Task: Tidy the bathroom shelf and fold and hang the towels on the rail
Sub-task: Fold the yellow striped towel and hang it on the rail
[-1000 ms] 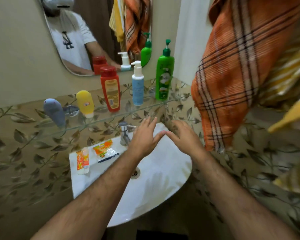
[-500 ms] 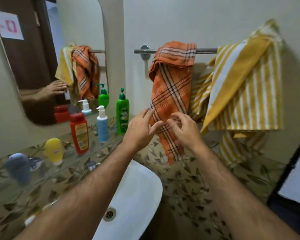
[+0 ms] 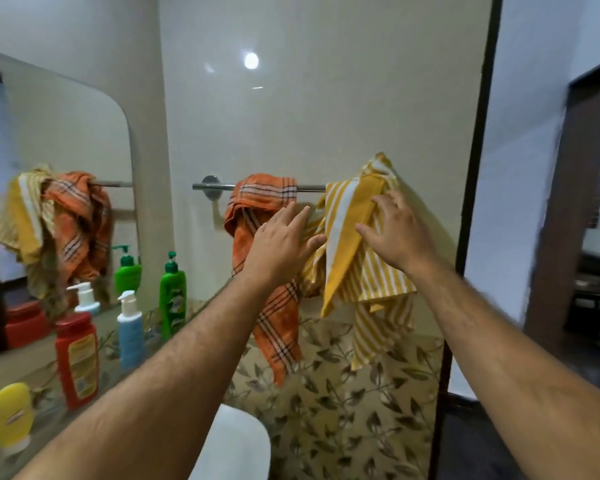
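Observation:
An orange checked towel (image 3: 267, 202) hangs bunched over the left part of the chrome rail (image 3: 215, 186). A yellow striped towel (image 3: 357, 271) is draped untidily over the rail's right end. My left hand (image 3: 281, 244) is raised with straight fingers in front of the orange towel's right edge. My right hand (image 3: 395, 233) reaches with spread fingers to the yellow towel's upper part; neither hand grips anything. On the glass shelf (image 3: 49, 420) at the left stand a green pump bottle (image 3: 172, 299), a blue pump bottle (image 3: 130, 332), a red bottle (image 3: 77, 362) and a yellow bottle (image 3: 9, 415).
A mirror (image 3: 49, 202) above the shelf reflects the towels and bottles. The white basin (image 3: 236, 445) sits below my arms. Leaf-patterned tiles (image 3: 343, 410) cover the lower wall. A dark door frame (image 3: 471, 202) and an open doorway lie to the right.
My view has swung up from the basin to the rail. Both hands have risen from in front of the orange towel's lower part; the right one now reaches the yellow towel.

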Tool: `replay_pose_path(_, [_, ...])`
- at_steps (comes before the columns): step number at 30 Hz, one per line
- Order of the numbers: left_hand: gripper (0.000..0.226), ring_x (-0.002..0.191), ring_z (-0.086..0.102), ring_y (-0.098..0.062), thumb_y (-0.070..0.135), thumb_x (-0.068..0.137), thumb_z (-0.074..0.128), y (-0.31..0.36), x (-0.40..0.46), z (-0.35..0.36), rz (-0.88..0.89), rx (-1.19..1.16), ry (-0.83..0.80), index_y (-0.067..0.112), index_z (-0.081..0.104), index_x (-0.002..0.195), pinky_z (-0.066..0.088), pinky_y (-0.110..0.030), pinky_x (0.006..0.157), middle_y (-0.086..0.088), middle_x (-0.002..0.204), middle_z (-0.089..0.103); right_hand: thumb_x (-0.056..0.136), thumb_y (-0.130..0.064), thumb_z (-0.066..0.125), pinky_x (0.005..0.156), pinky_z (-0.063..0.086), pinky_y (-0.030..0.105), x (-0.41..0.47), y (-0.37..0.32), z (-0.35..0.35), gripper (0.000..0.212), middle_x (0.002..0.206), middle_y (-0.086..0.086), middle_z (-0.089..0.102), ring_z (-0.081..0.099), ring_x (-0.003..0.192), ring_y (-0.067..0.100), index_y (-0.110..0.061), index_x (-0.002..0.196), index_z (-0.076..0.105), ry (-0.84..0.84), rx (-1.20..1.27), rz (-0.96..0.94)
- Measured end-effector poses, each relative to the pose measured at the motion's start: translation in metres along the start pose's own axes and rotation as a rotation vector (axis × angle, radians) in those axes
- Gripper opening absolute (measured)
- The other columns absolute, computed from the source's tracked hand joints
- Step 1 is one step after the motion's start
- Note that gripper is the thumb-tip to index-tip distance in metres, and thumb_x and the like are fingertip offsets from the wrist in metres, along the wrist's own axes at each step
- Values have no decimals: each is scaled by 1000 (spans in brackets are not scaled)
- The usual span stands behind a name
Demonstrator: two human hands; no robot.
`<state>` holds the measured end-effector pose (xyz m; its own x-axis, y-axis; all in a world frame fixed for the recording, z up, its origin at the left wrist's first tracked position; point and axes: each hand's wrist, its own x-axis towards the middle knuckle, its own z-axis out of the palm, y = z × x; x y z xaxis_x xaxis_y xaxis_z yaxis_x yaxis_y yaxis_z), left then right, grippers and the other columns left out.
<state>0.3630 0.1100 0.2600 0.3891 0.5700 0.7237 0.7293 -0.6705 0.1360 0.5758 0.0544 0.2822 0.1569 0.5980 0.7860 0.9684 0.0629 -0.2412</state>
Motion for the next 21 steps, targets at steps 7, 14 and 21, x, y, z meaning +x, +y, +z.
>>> replay_pose_path(7, [68,140,39,-27,63,96,39,32,43,15,38,-1,3,23,35,151,35,-47,108,-6,156,36,90,-42,64,103,43,44,24,19,-23,60,140,12,47,48,128,34,-16,141,46,-33,-29,98])
replay_pose_path(14, [61,120,58,-22,58,92,56,60,81,45,8,48,52,25,45,142,48,-46,96,-2,137,57,94,-30,61,94,50,40,45,35,-19,43,127,9,61,59,114,28,-15,133,53,4,74,71])
replay_pose_path(21, [69,110,61,-19,67,77,67,84,118,66,-94,-103,134,23,55,128,55,-43,85,1,120,64,96,-19,58,84,57,39,77,60,-8,20,110,7,69,66,98,23,-14,115,62,116,300,162])
